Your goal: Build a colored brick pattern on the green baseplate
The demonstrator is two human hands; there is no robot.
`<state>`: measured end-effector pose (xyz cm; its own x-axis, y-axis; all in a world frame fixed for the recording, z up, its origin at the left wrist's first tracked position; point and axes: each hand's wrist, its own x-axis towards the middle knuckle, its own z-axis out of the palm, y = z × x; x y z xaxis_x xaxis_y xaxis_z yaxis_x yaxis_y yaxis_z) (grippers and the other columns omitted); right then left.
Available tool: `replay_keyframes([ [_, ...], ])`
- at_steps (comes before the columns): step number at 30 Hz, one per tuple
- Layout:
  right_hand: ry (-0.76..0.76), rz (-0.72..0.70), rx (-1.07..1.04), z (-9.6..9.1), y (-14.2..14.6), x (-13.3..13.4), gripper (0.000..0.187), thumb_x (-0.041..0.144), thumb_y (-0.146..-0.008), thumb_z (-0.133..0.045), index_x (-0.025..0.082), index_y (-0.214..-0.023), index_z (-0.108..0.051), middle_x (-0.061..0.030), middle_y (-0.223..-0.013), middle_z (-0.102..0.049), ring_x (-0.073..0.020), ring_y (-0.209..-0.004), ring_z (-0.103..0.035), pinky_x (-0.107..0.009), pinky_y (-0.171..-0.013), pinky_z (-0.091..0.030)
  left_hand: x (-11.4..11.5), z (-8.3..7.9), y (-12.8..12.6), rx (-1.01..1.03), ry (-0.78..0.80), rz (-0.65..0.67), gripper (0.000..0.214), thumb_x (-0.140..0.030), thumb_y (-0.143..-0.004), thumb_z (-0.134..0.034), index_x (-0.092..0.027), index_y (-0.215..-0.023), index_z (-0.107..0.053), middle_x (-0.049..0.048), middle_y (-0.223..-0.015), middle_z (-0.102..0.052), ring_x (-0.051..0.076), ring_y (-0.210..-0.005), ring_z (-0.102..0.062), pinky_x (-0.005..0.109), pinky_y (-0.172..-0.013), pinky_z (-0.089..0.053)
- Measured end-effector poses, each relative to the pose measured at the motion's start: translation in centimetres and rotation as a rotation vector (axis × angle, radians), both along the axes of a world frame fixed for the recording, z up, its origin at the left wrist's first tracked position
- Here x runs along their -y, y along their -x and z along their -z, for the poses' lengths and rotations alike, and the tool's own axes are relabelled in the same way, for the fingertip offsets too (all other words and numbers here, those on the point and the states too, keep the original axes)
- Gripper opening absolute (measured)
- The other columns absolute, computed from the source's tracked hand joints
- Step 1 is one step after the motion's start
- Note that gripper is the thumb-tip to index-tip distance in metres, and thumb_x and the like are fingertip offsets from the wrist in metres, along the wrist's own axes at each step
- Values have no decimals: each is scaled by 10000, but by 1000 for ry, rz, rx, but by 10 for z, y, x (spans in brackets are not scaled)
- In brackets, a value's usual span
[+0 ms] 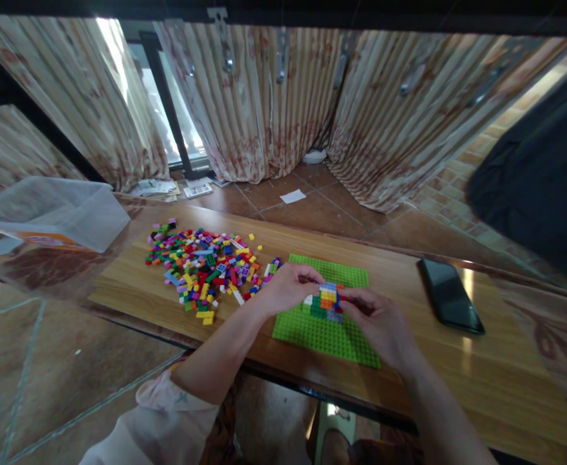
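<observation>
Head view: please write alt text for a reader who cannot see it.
Two bare hands touch a multicoloured brick model on a green baseplate, with loose bricks to the left and a phone to the right.

No text, brand or number I can read for certain; orange strip (53, 240) low on side of clear plastic bin (106, 219), left of my bench (394, 265), bears paler marks like lettering, too blurred for me to spell out; white printed sheet (197, 189) near foot of curtains (268, 110) shows dark squarish blocks, perhaps printed codes, too small for me to read; loose papers (155, 187) just left of it carry faint print, likewise illegible to me from here.
</observation>
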<state>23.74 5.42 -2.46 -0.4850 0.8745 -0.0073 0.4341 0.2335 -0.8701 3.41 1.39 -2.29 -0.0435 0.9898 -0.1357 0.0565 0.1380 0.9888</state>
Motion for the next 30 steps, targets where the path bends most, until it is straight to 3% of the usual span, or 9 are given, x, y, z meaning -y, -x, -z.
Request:
replay_keyframes([
  [15, 17, 16, 48, -6, 1, 4, 256, 369, -820, -587, 218, -978, -720, -35, -958, -750, -203, -871, -691, -328, -810, -517, 2, -3, 1, -91, -23, 30, 144, -134, -720, -605, -127, -821, -706, -50, -558, -551, 69, -512, -445, 190, -498, -328],
  [22, -164, -60, 216, -6, 4, 10, 242, 339, -855, -533, 227, -952, -725, -39, -951, -740, -206, -822, -673, -348, -781, -498, 1, 5, 4, -146, -50, 47, 172, -166, -742, -587, -129, -864, -702, -10, -670, -635, 90, -577, -518, 195, -531, -374],
  [30, -266, -115, 243, -1, 6, 11, 266, 352, -889, -500, 232, -974, -722, -62, -936, -717, -212, -819, -662, -344, -758, -488, 3, 3, 6, -225, -48, 62, 187, -172, -745, -582, -126, -862, -720, -3, -657, -645, 101, -573, -522, 205, -531, -377],
])
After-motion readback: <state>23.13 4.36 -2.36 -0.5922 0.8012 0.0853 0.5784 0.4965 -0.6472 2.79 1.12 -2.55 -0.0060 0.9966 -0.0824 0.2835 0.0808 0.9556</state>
